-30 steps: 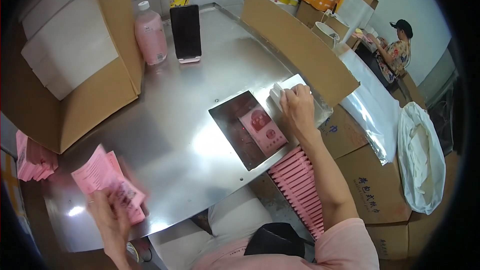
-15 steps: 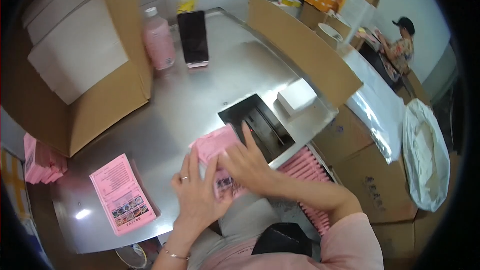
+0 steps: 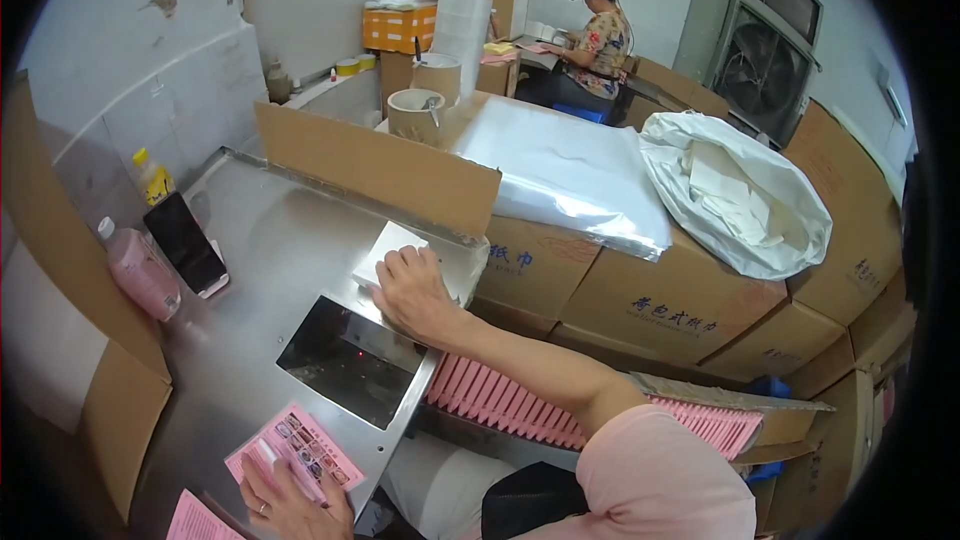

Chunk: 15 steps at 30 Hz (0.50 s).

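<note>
My left hand [image 3: 290, 502] rests on a flat pink printed sleeve [image 3: 317, 448] at the table's near edge, fingers stretched over it. Small pictures show on the sleeve, and a white patch is visible by the fingertips. Beyond the dark rectangular opening [image 3: 352, 360] in the metal table, my right hand [image 3: 418, 292] has its fingers curled over the top of a white block [image 3: 392, 243], which looks like stacked paper. My fingertips there are partly hidden. Another pink printed stack [image 3: 200, 518] is cut off by the lower edge.
A phone [image 3: 187, 245] and a pink bottle [image 3: 140, 268] stand at the left. Cardboard flaps [image 3: 375, 165] border the table. Below my right arm, a carton holds rows of pink packets [image 3: 500, 395]. Clear plastic film [image 3: 570, 165] covers boxes; another person [image 3: 600, 45] sits behind.
The view has swung to the right. My right hand has left the pink sleeve and moved to the white block. My left hand now lies on the sleeve, which is down on the table.
</note>
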Each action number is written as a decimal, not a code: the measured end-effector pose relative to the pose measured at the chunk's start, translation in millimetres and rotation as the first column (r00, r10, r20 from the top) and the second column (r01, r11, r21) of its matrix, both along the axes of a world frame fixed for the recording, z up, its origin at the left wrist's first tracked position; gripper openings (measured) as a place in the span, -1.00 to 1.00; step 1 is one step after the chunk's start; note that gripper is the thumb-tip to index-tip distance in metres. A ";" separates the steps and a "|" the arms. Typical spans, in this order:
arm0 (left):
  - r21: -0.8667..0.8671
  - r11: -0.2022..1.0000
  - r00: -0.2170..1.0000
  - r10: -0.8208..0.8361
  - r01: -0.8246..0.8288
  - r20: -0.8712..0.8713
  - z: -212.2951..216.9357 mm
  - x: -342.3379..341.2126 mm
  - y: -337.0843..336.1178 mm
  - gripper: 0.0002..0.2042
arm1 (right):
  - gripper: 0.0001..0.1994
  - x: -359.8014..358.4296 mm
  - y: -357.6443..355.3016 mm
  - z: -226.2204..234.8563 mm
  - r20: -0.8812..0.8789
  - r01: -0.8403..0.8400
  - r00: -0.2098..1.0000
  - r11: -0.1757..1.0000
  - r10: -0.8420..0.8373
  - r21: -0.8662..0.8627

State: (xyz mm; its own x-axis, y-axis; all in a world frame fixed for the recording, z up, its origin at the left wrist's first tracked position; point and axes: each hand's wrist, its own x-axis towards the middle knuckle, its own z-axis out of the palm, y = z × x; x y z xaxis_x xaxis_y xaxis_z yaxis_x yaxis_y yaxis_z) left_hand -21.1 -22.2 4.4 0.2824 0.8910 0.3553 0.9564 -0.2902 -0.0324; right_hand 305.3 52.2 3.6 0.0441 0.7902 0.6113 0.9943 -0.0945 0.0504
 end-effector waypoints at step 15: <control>-0.130 0.984 0.983 -0.103 0.123 0.150 5.6 0.7 9.7 -0.51 | -0.74 32.6 18.2 -13.7 -0.240 -0.200 0.942 0.966 0.236 0.165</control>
